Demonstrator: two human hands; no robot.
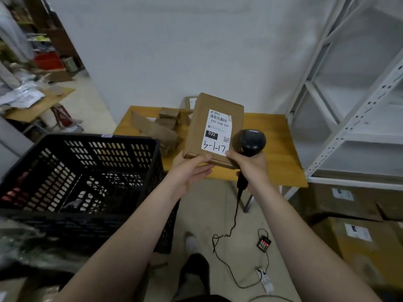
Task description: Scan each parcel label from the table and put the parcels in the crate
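- Holding a brown parcel (197,129) upright over the near edge of the table (274,153), the left hand (192,171) pinches its lower edge, with the thumb on the front face and the fingers behind
- White label (218,132) on the parcel faces the camera; it reads 032-038-E01, with 3-1-17 handwritten at the bottom
- Right hand (253,165) grips the handle of a black scanner (251,140) at 3 o'clock of the parcel; its thumb tip touches the label's lower right corner
- Scanner cable (234,216) hangs to the floor at 6 o'clock
- Black crate (87,171) stands at 8 o'clock of the parcel, beside the table's left end
- Other brown parcels (169,119) lie on the table at 10 o'clock of the held one
- White shelf rack (349,110) rises at 3 o'clock, with cardboard boxes (353,201) below it
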